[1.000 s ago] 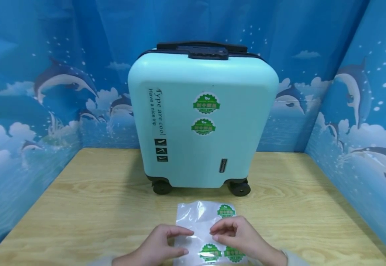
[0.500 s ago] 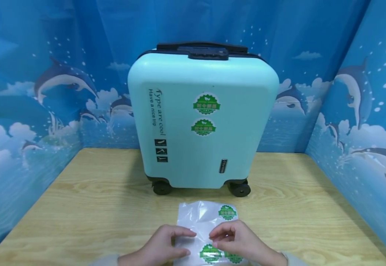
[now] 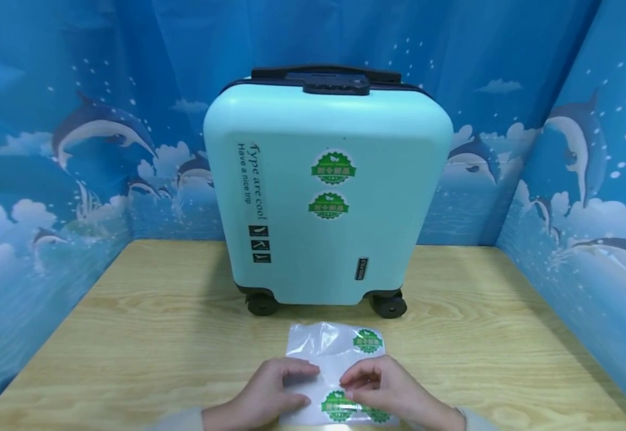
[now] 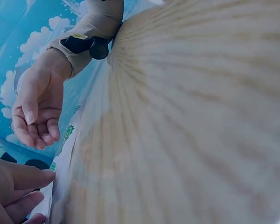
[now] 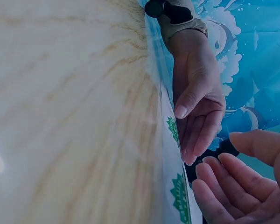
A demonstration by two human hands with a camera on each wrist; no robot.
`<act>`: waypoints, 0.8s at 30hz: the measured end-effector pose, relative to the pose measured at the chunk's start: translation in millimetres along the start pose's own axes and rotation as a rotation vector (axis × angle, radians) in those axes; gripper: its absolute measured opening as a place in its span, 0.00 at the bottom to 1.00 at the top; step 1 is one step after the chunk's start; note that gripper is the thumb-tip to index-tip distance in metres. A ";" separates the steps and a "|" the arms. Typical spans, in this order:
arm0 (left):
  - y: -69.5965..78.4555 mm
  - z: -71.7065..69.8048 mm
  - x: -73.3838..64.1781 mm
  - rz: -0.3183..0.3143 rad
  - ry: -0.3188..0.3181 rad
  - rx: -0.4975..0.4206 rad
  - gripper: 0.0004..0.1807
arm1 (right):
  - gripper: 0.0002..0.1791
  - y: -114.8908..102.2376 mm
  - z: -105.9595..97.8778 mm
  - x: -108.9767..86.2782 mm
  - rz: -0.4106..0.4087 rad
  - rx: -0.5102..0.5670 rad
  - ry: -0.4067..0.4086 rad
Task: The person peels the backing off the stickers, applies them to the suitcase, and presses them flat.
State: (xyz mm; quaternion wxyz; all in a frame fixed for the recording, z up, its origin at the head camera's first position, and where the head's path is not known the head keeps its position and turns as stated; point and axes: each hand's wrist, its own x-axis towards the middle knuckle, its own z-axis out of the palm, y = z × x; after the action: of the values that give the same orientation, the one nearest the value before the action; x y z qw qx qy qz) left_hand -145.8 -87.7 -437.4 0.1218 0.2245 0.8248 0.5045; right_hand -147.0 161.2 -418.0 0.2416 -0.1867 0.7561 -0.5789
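A glossy white sheet [image 3: 318, 347] bearing round green stickers lies on the table in front of a mint suitcase [image 3: 286, 179]. My left hand [image 3: 270, 392] rests at the sheet's left side, thumb and fingers apart. Over the right part is my right hand [image 3: 385, 389], its fingers loosely bent, partly covering the lower stickers. The right wrist view shows the right thumb standing away from the fingers [image 5: 238, 186], with nothing between them. One sticker [image 3: 368, 340] shows at the sheet's upper right, another [image 3: 337, 407] between the hands. Two matching stickers [image 3: 333, 167] sit on the suitcase front.
The suitcase stands upright on black wheels [image 3: 389, 305], its black handle [image 3: 326, 73] on top. Blue curtains [image 3: 49, 149] with dolphins enclose the back and sides of the wooden table [image 3: 146, 323].
Over the last second, my left hand has shifted slightly right across the sheet. My right hand has lowered a little over the lower stickers. The suitcase stays in place.
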 end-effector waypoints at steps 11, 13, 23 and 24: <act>0.1 0.4 2.4 0.010 -0.012 0.133 0.30 | 0.10 3.4 0.6 2.5 0.000 -0.032 0.011; 0.9 -0.3 2.2 -0.003 -0.040 0.142 0.31 | 0.10 3.7 0.9 2.4 0.002 -0.045 0.016; -4.6 -0.4 1.8 0.122 0.033 0.177 0.18 | 0.09 2.1 3.3 1.0 -0.039 -0.080 0.033; -4.5 -0.3 1.9 0.122 0.038 0.176 0.17 | 0.09 2.0 3.8 1.0 -0.050 -0.093 0.038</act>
State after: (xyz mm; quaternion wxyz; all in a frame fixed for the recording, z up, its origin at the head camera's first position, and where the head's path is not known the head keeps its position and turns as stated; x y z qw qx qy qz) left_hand -148.7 -88.7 -441.2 0.0549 0.2744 0.8529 0.4407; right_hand -145.7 158.2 -420.9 0.2035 -0.2054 0.7818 -0.5525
